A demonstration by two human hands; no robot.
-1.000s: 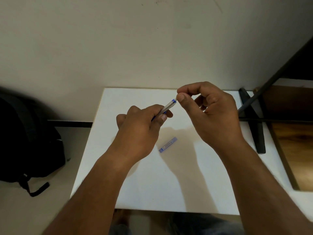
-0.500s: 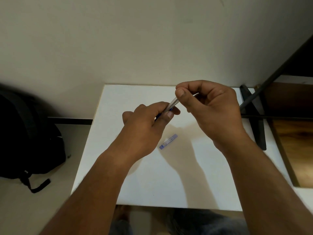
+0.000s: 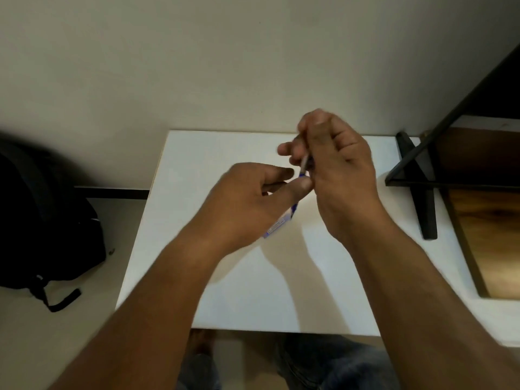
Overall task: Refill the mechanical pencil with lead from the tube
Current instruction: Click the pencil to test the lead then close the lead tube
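Right hand: closed around the mechanical pencil, above the lead tube.
Left hand: loosely open, thumb at the pencil's blue end; grip unclear.
Risk: a loose cap may drop onto the tabletop.

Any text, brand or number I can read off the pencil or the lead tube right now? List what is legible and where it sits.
None can be read.
Lead tube, lying on the white table partly behind the left hand: a white label with dark print, too blurred to read.
Mechanical pencil, held in the right hand: only a short silver and blue stretch shows, no marking visible.
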